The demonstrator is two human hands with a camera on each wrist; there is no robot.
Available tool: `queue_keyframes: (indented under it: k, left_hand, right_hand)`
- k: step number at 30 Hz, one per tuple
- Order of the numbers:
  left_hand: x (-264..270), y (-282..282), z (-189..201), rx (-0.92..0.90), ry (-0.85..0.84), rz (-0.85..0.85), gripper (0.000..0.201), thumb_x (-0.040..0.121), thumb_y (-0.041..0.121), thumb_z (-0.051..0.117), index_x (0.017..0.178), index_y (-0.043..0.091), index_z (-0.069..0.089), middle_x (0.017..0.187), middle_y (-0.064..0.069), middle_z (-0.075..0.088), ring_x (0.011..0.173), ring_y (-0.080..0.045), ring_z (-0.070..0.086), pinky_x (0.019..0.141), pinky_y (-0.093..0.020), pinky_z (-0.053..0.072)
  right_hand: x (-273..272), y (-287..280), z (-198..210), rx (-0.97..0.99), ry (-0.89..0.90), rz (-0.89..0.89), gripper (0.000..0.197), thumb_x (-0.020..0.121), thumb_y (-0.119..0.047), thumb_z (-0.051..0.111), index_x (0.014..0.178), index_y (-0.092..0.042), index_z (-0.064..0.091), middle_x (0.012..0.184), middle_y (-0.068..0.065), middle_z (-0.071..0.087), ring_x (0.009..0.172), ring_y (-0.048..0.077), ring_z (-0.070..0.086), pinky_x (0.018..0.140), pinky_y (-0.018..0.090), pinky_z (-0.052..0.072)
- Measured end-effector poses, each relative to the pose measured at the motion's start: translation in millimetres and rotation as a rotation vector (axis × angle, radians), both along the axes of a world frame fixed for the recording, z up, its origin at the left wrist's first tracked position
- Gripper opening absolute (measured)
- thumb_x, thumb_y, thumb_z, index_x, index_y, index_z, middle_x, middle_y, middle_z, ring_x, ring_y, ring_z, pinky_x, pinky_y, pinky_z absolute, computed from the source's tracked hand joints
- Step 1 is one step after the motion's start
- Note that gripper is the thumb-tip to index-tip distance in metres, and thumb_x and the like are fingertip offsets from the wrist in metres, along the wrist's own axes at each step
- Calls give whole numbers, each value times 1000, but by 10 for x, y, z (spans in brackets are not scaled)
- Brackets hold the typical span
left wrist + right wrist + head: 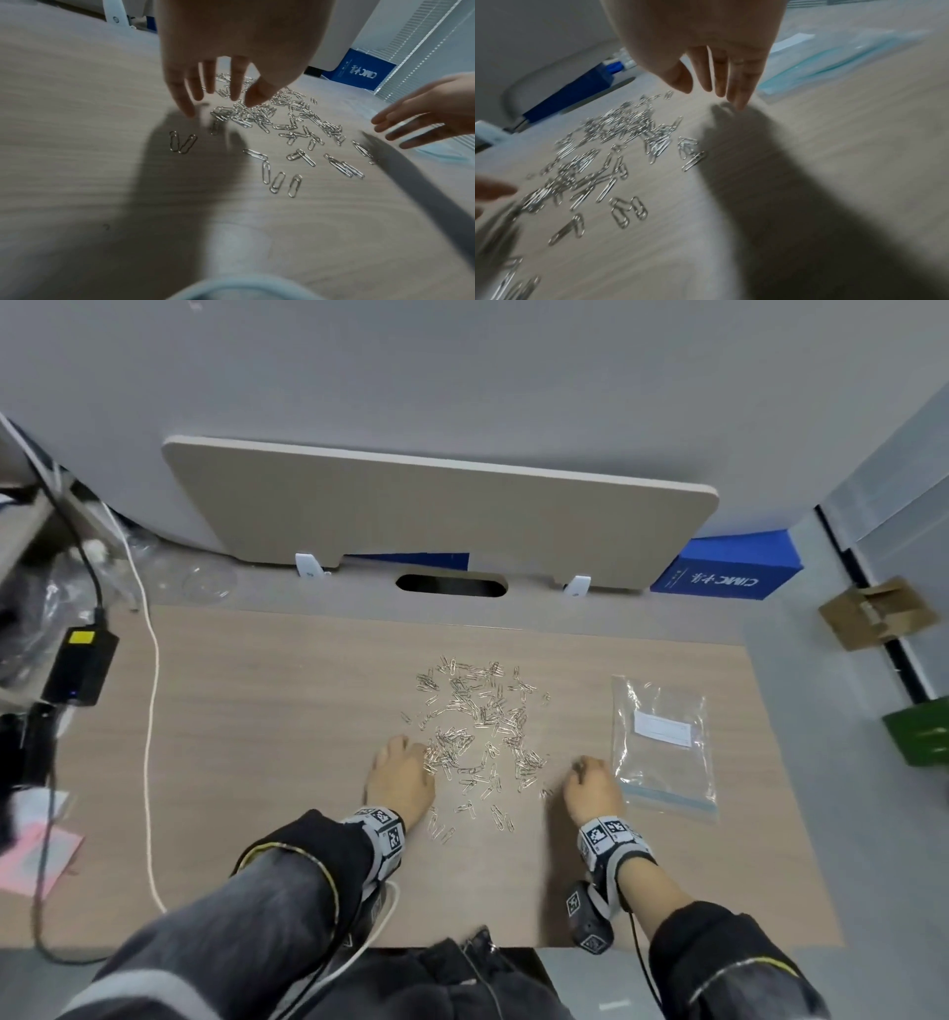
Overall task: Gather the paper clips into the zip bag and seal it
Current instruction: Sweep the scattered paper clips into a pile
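Silver paper clips (pixel 475 726) lie scattered in a loose heap on the wooden desk (pixel 257 762), also seen as a spread of paper clips (pixel 277 125) and paper clips (pixel 608 154) in the wrist views. A clear zip bag (pixel 662 747) with a blue seal strip and a white label lies flat to their right; the zip bag (pixel 834 58) shows at the right wrist view's top. My left hand (pixel 400 775) hovers at the heap's left edge, fingers straight and spread, holding nothing. My right hand (pixel 590 785) is between the heap and the bag, fingers extended downward, empty.
A black power adapter (pixel 79 667) and a white cable (pixel 149 737) lie on the desk's left side. A beige divider panel (pixel 441 516) stands at the back, with a blue box (pixel 724 572) behind on the right. Pink paper (pixel 36 857) lies at the left edge.
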State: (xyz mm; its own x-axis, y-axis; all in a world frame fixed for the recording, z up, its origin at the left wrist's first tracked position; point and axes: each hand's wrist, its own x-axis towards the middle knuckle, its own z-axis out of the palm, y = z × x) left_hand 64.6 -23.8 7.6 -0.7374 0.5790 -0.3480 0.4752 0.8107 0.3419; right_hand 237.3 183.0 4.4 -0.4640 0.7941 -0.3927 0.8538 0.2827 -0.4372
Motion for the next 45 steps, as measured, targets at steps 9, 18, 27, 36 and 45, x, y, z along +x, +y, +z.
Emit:
queue_keyframes:
  k: [9,18,27,36,45]
  left_hand:
    - [279,54,-67,80,-341,105,32,83,20,54,114,13,51,120,-6,42,112,-26,49,101,-34,40]
    - [137,-129,-51,-5,-522,52,23,73,9,45,61,10,64,65,-6,72,67,-27,69,69,-32,55]
    - [476,108,-22,-161,-770,-212,20,80,9,49,74,12,69,63,0,67,61,-20,60,57,-23,48]
    - [275,210,27,177,-420,-127,23,79,5,51,90,15,69,89,-3,68,84,-21,62,81,-28,48]
    - [-9,-236,97,-73,-376,51,22,74,7,47,68,7,67,76,-8,72,79,-29,67,74,-30,52]
  right_hand:
    - [-32,-324,-383,-410,209,-253,25,85,-6,52,104,-17,64,103,6,66,96,27,64,97,42,50]
    - [568,59,-67,-461,341,-621,31,82,10,40,75,-5,66,66,14,65,56,24,58,56,29,50]
    - [1167,-246,36,-631,-4,-486,28,84,0,46,62,-4,64,48,10,62,38,19,51,46,18,39]
    - [721,-535,-54,-709,195,-371,25,84,9,43,84,-5,64,60,5,62,44,9,55,50,20,43]
    - [-68,-749,-162,-705,158,-58,30,82,8,40,75,-10,64,58,6,64,42,9,52,41,16,40]
